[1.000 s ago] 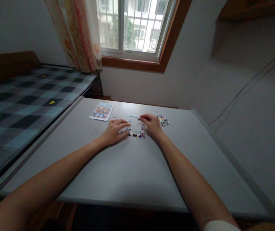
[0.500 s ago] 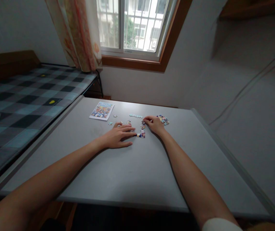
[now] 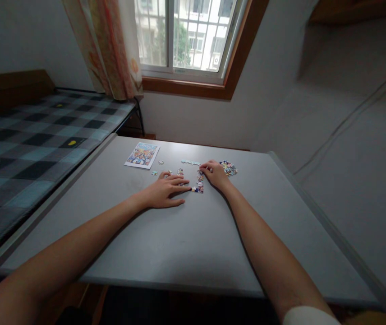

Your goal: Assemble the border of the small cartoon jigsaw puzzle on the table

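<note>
On the table, my left hand (image 3: 166, 191) lies flat with fingers spread over part of a jigsaw puzzle. Its fingertips touch the lower edge of the joined puzzle pieces (image 3: 200, 184), which form a right-hand border. My right hand (image 3: 214, 174) has thumb and fingers pinched together at the top of that border; whatever is between the fingertips is too small to make out. Beyond them lies a joined pale-blue strip of pieces (image 3: 190, 162). A heap of loose puzzle pieces (image 3: 228, 168) sits just behind my right hand.
A picture sheet (image 3: 142, 155) with a penguin lies at the table's far left. Two loose pieces, one white (image 3: 161, 162) and one green (image 3: 154, 173), are near it. The grey table (image 3: 179, 253) borders a bed (image 3: 61, 131) on the left, with a window (image 3: 193, 40) beyond.
My right hand has shifted very slightly and its fingers have moved a little at the top of the right border. My left hand stays in place.
</note>
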`<state>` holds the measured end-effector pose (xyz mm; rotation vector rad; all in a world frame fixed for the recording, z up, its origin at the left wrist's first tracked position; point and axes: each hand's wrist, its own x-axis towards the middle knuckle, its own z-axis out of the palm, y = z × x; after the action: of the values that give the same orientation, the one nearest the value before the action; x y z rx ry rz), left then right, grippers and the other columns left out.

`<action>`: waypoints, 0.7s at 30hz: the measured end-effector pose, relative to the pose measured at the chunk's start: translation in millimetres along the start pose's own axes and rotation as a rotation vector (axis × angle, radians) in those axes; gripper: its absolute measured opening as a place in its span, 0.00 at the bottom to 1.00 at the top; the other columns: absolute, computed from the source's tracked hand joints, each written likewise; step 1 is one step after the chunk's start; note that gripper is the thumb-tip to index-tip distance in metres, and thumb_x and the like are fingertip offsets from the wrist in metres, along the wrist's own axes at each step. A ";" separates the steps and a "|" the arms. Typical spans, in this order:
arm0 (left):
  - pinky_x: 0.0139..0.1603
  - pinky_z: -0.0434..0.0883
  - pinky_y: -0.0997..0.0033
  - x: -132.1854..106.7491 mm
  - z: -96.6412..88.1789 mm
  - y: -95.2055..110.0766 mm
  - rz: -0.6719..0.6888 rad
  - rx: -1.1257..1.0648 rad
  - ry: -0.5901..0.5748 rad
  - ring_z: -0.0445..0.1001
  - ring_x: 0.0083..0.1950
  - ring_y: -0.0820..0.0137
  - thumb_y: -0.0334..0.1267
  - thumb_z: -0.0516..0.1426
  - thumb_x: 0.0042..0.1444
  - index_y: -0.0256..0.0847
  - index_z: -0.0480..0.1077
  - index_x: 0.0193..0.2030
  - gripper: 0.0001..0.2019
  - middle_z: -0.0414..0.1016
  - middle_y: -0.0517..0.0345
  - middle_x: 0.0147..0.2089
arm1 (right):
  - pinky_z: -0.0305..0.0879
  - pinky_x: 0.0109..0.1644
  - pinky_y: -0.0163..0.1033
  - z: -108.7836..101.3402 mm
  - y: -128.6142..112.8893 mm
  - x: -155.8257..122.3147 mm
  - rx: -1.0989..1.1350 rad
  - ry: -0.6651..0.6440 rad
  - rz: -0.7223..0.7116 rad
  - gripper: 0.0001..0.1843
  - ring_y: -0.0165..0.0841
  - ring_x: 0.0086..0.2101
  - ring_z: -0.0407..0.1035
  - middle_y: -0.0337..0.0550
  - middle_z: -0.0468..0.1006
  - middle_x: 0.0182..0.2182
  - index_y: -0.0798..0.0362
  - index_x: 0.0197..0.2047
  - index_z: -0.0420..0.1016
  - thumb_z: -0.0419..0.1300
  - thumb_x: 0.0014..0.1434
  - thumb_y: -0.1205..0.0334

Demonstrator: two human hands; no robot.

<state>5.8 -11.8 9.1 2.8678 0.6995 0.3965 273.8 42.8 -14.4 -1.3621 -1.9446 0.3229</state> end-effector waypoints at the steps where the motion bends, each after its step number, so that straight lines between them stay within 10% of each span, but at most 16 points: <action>1: 0.64 0.49 0.49 0.1 -0.2 0.2 0.000 -0.001 0.000 0.61 0.67 0.55 0.52 0.52 0.63 0.53 0.64 0.64 0.24 0.66 0.54 0.66 | 0.65 0.43 0.38 -0.3 0.3 -0.6 0.008 0.013 -0.002 0.07 0.32 0.33 0.68 0.43 0.74 0.32 0.54 0.34 0.81 0.60 0.56 0.68; 21: 0.65 0.50 0.49 -0.6 0.9 -1.6 0.009 -0.030 -0.006 0.60 0.68 0.55 0.52 0.52 0.63 0.54 0.63 0.65 0.25 0.64 0.55 0.67 | 0.66 0.49 0.42 -1.7 7.5 -5.7 0.055 0.004 0.016 0.16 0.34 0.39 0.69 0.45 0.75 0.36 0.50 0.32 0.84 0.55 0.53 0.74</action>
<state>4.9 -10.8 7.8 2.8435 0.6745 0.3966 281.2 40.4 -20.0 -1.3419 -1.9086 0.3787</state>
